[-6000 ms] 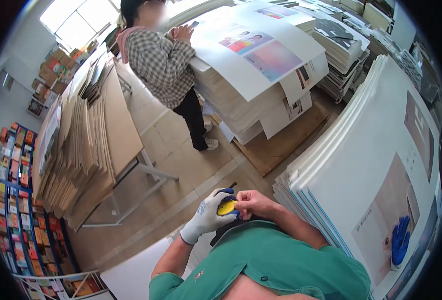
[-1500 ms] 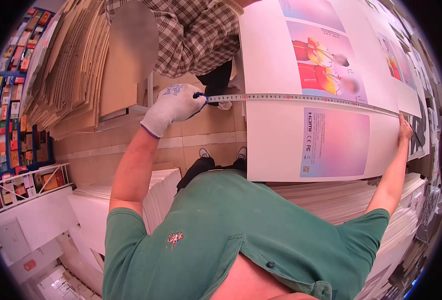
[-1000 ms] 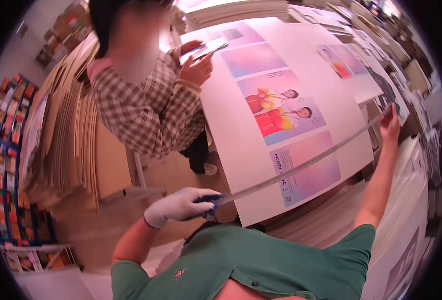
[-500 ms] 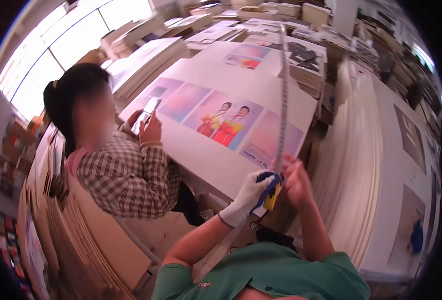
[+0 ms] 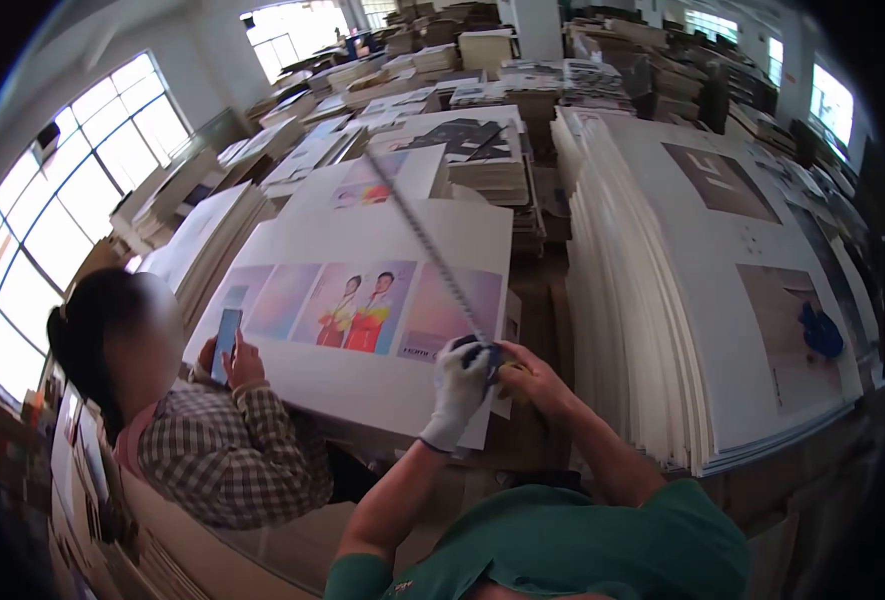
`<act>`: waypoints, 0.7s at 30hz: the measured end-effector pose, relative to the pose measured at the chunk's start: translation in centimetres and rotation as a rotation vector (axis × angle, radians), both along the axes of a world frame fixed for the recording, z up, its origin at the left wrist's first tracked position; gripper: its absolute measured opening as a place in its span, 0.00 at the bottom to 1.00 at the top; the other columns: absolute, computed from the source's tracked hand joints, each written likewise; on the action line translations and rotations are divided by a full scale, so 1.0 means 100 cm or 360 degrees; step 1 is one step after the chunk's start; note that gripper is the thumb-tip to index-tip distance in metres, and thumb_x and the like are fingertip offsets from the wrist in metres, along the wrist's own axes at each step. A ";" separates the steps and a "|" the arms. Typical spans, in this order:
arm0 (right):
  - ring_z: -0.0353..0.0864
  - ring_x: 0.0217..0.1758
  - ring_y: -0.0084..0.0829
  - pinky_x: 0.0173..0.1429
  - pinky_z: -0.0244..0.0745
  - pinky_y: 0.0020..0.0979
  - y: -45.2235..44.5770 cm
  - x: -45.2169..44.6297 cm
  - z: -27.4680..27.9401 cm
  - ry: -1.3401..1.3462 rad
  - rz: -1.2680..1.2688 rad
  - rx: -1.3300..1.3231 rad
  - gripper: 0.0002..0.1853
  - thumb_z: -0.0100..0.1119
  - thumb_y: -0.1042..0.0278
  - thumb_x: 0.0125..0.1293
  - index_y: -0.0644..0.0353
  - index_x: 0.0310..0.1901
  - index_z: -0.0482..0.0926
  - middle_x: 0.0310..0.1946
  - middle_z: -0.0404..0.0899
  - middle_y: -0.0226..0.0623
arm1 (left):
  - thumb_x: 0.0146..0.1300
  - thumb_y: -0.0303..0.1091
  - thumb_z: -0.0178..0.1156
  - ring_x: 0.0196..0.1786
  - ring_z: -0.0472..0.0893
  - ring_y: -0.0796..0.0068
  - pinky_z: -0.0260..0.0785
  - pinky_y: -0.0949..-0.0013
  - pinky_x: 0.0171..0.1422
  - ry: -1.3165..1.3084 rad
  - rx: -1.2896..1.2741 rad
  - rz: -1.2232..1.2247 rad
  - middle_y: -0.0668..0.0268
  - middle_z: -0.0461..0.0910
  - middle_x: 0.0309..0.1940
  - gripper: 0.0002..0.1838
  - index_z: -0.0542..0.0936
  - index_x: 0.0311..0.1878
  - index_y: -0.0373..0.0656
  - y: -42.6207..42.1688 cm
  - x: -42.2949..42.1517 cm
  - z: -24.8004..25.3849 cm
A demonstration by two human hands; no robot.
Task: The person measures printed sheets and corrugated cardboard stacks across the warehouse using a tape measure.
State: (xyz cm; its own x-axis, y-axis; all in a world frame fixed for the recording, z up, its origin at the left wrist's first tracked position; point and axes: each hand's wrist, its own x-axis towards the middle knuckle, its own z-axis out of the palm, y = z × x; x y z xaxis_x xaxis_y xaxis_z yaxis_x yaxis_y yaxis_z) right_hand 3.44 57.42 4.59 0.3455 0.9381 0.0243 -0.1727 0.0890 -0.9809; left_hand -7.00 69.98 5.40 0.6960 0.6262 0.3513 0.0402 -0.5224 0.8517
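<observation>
My left hand (image 5: pixel 457 388), in a white glove, is closed around a blue and yellow tape measure (image 5: pixel 491 358). My bare right hand (image 5: pixel 534 380) is closed at the right side of the same case; its fingers partly hide the yellow part. The metal tape blade (image 5: pixel 424 240) sticks far out of the case, slanting up and left above a large printed sheet (image 5: pixel 452 230). This sheet bears pink and lilac panels, one with two figures in red and yellow. Both hands are over its near right corner.
At left a person in a checked shirt (image 5: pixel 217 450) holds a phone (image 5: pixel 226 345) beside the sheet. A tall stack of white boards (image 5: pixel 642 300) stands to my right, with a blue object (image 5: pixel 820 332) on top. More paper stacks (image 5: pixel 482 180) fill the back.
My view has tilted up and turned right. The tape blade has swung from nearly upright to leaning left. My right hand's fingers, looser before, have closed at the tape measure's case.
</observation>
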 end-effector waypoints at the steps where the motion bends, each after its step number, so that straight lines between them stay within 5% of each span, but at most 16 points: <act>1: 0.75 0.42 0.24 0.46 0.74 0.26 -0.002 0.004 -0.003 0.0001 -0.0037 0.0008 0.28 0.53 0.59 0.66 0.62 0.64 0.60 0.43 0.75 0.36 | 0.61 0.32 0.56 0.37 0.78 0.69 0.70 0.69 0.40 -0.0078 0.0056 0.0009 0.62 0.79 0.33 0.09 0.81 0.38 0.35 0.017 0.000 -0.004; 2: 0.75 0.39 0.23 0.44 0.73 0.25 -0.004 0.009 -0.008 -0.0056 0.0009 -0.0071 0.26 0.53 0.59 0.66 0.62 0.61 0.63 0.40 0.75 0.35 | 0.61 0.32 0.56 0.37 0.79 0.72 0.70 0.71 0.39 -0.0161 0.0111 0.0018 0.63 0.79 0.33 0.10 0.81 0.39 0.34 0.030 0.001 0.003; 4: 0.75 0.35 0.22 0.41 0.72 0.24 -0.010 0.014 -0.017 -0.0166 0.0115 -0.0244 0.22 0.53 0.59 0.66 0.64 0.57 0.68 0.36 0.76 0.33 | 0.61 0.33 0.56 0.37 0.80 0.71 0.73 0.70 0.38 -0.0690 -0.0993 0.0172 0.63 0.81 0.35 0.10 0.81 0.39 0.36 0.053 0.000 0.026; 9: 0.75 0.33 0.21 0.39 0.71 0.24 -0.034 0.036 -0.034 0.0077 0.0164 -0.0573 0.15 0.52 0.62 0.65 0.65 0.48 0.73 0.32 0.77 0.32 | 0.63 0.36 0.56 0.37 0.81 0.69 0.77 0.67 0.39 -0.0863 -0.1014 0.0341 0.63 0.81 0.37 0.12 0.81 0.42 0.38 0.120 -0.018 0.057; 14: 0.78 0.33 0.22 0.39 0.73 0.25 -0.024 0.053 -0.041 -0.0435 0.0390 -0.0599 0.10 0.50 0.68 0.64 0.65 0.41 0.75 0.31 0.79 0.35 | 0.64 0.37 0.55 0.35 0.82 0.69 0.77 0.67 0.38 -0.0931 -0.1044 0.0378 0.62 0.81 0.37 0.14 0.79 0.45 0.38 0.100 -0.017 0.043; 21: 0.79 0.32 0.23 0.40 0.74 0.26 0.006 0.060 -0.032 -0.0633 0.0420 -0.0794 0.09 0.50 0.70 0.63 0.66 0.40 0.76 0.30 0.80 0.34 | 0.66 0.39 0.51 0.31 0.82 0.73 0.75 0.71 0.30 -0.0264 -0.1001 0.0177 0.63 0.81 0.37 0.16 0.78 0.46 0.37 0.075 -0.020 0.006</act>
State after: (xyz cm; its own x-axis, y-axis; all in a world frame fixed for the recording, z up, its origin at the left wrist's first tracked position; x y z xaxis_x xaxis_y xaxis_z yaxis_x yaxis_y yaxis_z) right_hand 9.47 57.97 1.41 0.1581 0.9215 -0.3546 0.2551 -0.3851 -0.8869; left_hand -8.98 77.44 6.04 0.5835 0.8121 -0.0079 -0.0932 0.0766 0.9927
